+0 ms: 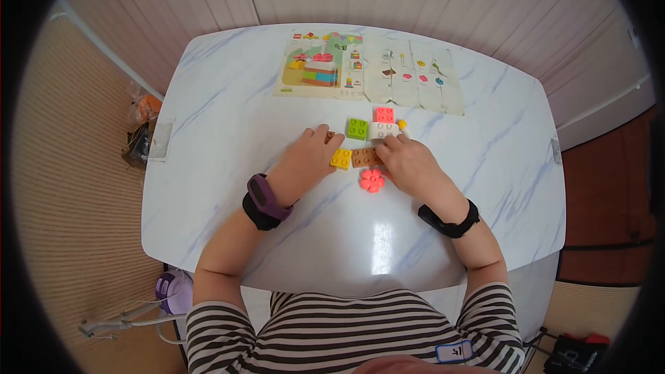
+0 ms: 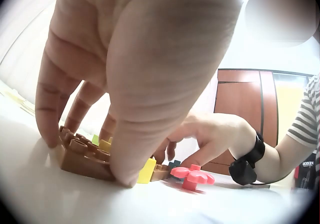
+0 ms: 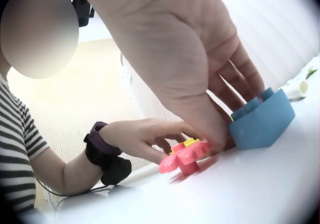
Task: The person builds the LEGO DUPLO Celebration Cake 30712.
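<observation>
My left hand [image 1: 305, 156] grips a studded brown brick [image 2: 87, 159], thumb on the near side and fingers on the far side. Most of that brick is hidden under the hand in the head view. My right hand [image 1: 413, 166] is curled round a blue brick [image 3: 262, 121], its thumb at one end and its fingers behind. Between the hands lie a yellow brick [image 1: 340, 159] and a second brown brick [image 1: 365, 158]. A pink flower piece [image 1: 372, 181] stands nearer the body. Beyond the right fingertips is a white brick [image 1: 382, 129].
A green brick [image 1: 357, 129], a pink brick [image 1: 384, 114] and a small yellow piece [image 1: 402, 125] lie just past the hands. An unfolded printed instruction sheet [image 1: 370, 90] covers part of the far side of the marble-patterned table [image 1: 228, 97].
</observation>
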Action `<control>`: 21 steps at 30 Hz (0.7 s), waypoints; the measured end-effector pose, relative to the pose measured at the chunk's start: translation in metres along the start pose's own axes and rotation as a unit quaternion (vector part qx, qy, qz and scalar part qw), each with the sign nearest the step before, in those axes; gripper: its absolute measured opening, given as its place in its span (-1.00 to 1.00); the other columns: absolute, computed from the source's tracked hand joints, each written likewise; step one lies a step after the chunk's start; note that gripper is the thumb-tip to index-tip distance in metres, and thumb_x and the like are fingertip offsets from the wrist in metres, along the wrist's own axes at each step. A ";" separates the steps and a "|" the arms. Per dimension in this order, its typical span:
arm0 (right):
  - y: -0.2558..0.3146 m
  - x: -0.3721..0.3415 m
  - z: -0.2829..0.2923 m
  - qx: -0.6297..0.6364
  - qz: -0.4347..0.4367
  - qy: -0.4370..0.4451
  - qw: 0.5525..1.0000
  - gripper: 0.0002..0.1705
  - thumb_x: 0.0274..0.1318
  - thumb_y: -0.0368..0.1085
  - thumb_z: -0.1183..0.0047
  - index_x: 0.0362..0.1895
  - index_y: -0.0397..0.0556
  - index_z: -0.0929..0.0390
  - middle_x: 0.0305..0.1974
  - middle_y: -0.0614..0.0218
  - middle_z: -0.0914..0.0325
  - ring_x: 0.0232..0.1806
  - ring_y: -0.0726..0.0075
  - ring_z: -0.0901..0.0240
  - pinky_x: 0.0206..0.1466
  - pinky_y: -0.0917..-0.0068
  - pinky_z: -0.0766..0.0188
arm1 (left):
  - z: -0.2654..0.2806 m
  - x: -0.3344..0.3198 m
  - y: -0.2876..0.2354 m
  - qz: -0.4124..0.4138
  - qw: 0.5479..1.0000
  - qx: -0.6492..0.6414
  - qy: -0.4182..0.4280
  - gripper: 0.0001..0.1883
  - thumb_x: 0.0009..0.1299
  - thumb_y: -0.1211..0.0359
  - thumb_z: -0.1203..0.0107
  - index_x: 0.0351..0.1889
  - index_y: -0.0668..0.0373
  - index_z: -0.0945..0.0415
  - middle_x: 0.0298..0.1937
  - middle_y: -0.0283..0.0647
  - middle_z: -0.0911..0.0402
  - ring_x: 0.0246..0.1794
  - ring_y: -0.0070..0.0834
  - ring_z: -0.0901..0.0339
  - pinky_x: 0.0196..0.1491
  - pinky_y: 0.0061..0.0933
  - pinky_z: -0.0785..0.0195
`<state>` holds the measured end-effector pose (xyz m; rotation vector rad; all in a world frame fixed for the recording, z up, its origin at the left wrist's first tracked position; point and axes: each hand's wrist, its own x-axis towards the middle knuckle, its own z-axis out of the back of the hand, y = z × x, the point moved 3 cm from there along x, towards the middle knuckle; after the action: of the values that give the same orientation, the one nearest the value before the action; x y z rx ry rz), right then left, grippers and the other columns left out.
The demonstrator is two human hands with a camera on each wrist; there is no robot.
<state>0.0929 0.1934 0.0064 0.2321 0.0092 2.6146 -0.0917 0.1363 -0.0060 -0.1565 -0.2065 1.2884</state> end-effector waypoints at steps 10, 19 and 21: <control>-0.001 0.010 -0.002 -0.016 0.041 -0.015 0.999 -0.85 -0.14 -0.37 -0.08 -0.40 -0.12 -0.45 -0.43 0.24 -0.43 -0.35 0.23 -0.45 -0.30 0.37 -0.45 | -0.001 -0.004 0.005 -0.034 0.999 0.017 -0.003 -0.51 0.14 0.51 -0.11 0.08 0.18 -0.32 0.06 -0.12 -0.35 -0.11 -0.26 -0.45 -0.09 -0.36 -0.42; 0.051 -0.022 0.024 0.081 0.139 0.016 0.987 -0.86 -0.15 -0.39 -0.06 -0.42 -0.13 -0.41 -0.45 0.22 -0.38 -0.37 0.22 -0.44 -0.39 0.37 -0.43 | 0.010 -0.007 0.010 -0.025 0.999 -0.009 -0.036 -0.58 0.23 0.49 -0.03 0.09 0.20 -0.34 0.05 -0.02 -0.41 -0.11 -0.17 -0.48 -0.09 -0.29 -0.42; 0.061 -0.028 0.012 0.080 0.172 0.045 0.981 -0.87 -0.16 -0.41 -0.06 -0.45 -0.14 -0.40 -0.46 0.21 -0.36 -0.38 0.25 -0.44 -0.40 0.41 -0.43 | 0.018 -0.008 0.007 -0.025 0.999 0.020 -0.027 -0.61 0.22 0.45 -0.08 0.04 0.24 -0.36 -0.01 -0.03 -0.44 -0.13 -0.17 -0.47 -0.13 -0.27 -0.41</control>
<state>0.0885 0.1263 0.0167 0.1853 0.2298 2.9703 -0.1048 0.1306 0.0093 -0.0831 -0.2291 1.2469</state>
